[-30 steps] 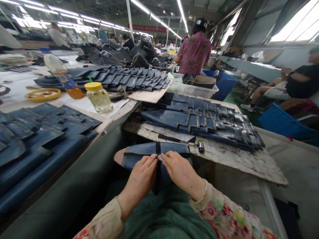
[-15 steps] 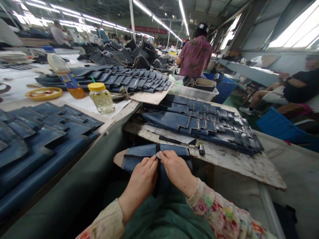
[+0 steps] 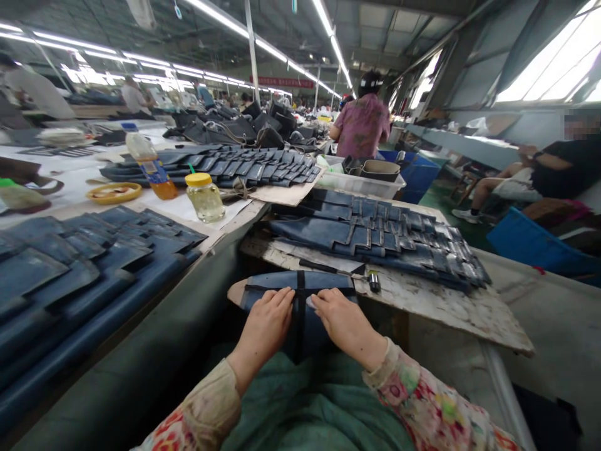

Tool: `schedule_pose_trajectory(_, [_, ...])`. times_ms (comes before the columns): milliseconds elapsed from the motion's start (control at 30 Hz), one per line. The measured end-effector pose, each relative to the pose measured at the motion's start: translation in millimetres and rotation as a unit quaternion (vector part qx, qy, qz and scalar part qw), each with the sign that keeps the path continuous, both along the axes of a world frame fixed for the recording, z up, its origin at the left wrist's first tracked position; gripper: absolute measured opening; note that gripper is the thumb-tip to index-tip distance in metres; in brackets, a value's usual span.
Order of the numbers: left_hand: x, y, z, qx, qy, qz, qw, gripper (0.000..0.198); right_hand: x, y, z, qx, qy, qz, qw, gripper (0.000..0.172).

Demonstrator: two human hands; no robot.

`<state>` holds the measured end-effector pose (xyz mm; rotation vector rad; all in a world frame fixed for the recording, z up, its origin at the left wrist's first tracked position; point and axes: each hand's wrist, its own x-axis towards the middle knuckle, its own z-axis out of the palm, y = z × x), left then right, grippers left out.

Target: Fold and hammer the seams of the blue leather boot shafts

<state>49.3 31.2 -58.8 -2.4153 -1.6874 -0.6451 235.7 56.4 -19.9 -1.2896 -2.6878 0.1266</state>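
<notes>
Panel (image 3: pixel 313 330), blue leather-look w/ black strips (image 3: pixel 300 322), lies over wearer's lap (image 3: pixel 319 404), should handle light, stiffish, best held by edges; L hand (image 3: pixel 264 321) rests atop, grip unclear; R hand (image 3: pixel 346 322) pinches small pale piece (image 3: pixel 310 302).

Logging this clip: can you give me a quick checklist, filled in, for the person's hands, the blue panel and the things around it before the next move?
1. Left hand on the blue panel: ok, fingers rest over it.
2. Small pale piece in the right hand: ok, at the fingertips.
3. Black strips crossing on the panel: ok, a cross shows between the hands.
4. Strips fully stuck down: cannot tell.
5. Black-handled tool off the panel: ok, on the board beyond.
6. Panel supported underneath: cannot tell, underside hidden.
</notes>
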Motion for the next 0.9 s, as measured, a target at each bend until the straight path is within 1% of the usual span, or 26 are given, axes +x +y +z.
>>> schedule_pose_trajectory(133, [-7.3,-5.8,-0.8,0.011,0.003,0.036,0.999,0.033,1.4,6.5,4.7,-0.005,0.054,0.033,0.998,0.024])
schedule_pose_trajectory(267, [-10.0,-7.6,-3.4,-0.005,0.002,0.044,0.999,0.034,-14.3,12.4,2.7,0.015,0.105,0.063,0.992,0.028])
schedule_pose_trajectory(367, [-11.8,-7.5,-5.9,-0.018,0.008,0.042,0.999,0.035,-29.9,14.7,-7.4,0.005,0.103,0.062,0.993,0.028])
schedule_pose_trajectory(500, [-22.3,-8.7,-10.4,-0.006,0.014,0.051,0.999,0.035,-48.8,16.0,-18.9,0.0,0.089,0.059,0.994,0.029])
schedule_pose_trajectory(633, [-41.1,-10.3,-15.0,0.014,0.026,0.061,0.998,0.035,-67.2,19.0,-17.3,0.001,0.076,0.088,0.993,0.028])
schedule_pose_trajectory(767, [-58.8,-12.2,-16.6,0.015,0.038,0.088,0.995,0.035,-87.5,21.8,-15.2,0.003,0.062,0.105,0.992,0.029])
schedule_pose_trajectory(900, [-73.9,-16.6,-17.7,0.016,0.041,0.119,0.992,0.034,-107.7,22.2,-17.5,0.006,0.05,0.121,0.991,0.03])
